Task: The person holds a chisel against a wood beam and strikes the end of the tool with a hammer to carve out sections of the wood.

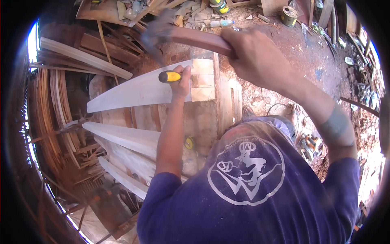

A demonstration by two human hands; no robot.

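My left hand (182,84) is closed around a chisel (170,76) with a yellow and black handle. It rests at the right end of a long pale wooden board (140,90), by a lighter squared section (202,79). The chisel's blade is hidden under the hand. Raised above the board, my right hand (256,57) grips the wooden handle of a hammer (199,39). The hammer's head, smeared by motion, hangs above and left of the chisel.
More pale boards (122,132) lie on the bench below the first one. A yellow tape measure (189,142) sits near my left forearm. Stacked planks (57,118) stand at the left. Offcuts, a plastic bottle (221,23) and a can (289,16) litter the far floor.
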